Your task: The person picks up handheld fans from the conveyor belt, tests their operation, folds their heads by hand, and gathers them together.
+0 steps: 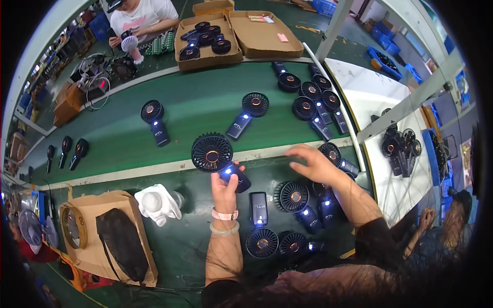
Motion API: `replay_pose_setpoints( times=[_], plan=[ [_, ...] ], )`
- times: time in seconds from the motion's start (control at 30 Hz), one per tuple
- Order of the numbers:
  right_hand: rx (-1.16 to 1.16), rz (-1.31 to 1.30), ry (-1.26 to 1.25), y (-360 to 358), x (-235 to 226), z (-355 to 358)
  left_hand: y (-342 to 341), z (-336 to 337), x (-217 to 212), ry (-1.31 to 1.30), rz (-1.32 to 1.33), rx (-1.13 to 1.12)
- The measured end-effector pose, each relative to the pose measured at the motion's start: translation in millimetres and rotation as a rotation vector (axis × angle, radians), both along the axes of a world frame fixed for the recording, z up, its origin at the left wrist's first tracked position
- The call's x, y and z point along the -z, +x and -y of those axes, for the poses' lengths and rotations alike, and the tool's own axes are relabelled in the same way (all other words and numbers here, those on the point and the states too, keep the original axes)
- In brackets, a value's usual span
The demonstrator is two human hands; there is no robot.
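My left hand point(224, 195) is closed around the handle of a dark handheld fan point(211, 153), held upright with its round head up and a white light glowing on it. Apart from it, my right hand point(316, 163) hovers over the bench's right side, fingers spread and nothing in them. Below that hand lie several similar fans, among them one with its head up point(294, 196) and one with its head toward me point(262, 242). Another fan point(329, 153) lies just beyond my right wrist, which partly hides the fans beneath my forearm.
Beyond a pale rail, a green conveyor belt point(195, 110) carries more fans, clustered at right. A cardboard tray point(146, 251) with a tape roll point(73, 227) and black pouch point(122, 244) sits left, beside white plastic wrapping point(158, 204). Across the belt, a person point(144, 20) handles a white fan.
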State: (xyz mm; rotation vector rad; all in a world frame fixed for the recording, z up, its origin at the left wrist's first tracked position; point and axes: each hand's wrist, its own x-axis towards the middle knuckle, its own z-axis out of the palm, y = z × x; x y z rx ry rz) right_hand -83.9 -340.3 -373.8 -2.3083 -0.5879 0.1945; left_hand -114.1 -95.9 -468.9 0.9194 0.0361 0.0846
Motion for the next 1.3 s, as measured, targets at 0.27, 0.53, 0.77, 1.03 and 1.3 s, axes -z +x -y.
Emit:
replay_pose_setpoints(
  times=[0.27, 0.53, 0.77, 1.03, 1.3],
  plan=[
    [-0.080, 0.107, -0.170, 87, 41, -69, 0, 0, 3, -0.063, 0.002, -0.017],
    [0.007, 0.194, -0.502, 118, 62, -103, -3, -1, 2, -0.112, 0.014, -0.007],
    [0.285, 0.158, -0.472, 143, 79, -63, -1, 4, 5, -0.120, 0.011, -0.010],
    [0.176, -0.944, 1.001, 81, 25, -55, -2, 2, 5, -0.058, 0.065, -0.061],
    [0.012, -1.106, 1.375, 21, 38, -45, -4, 4, 0, -0.054, 0.090, -0.075]
  ],
)
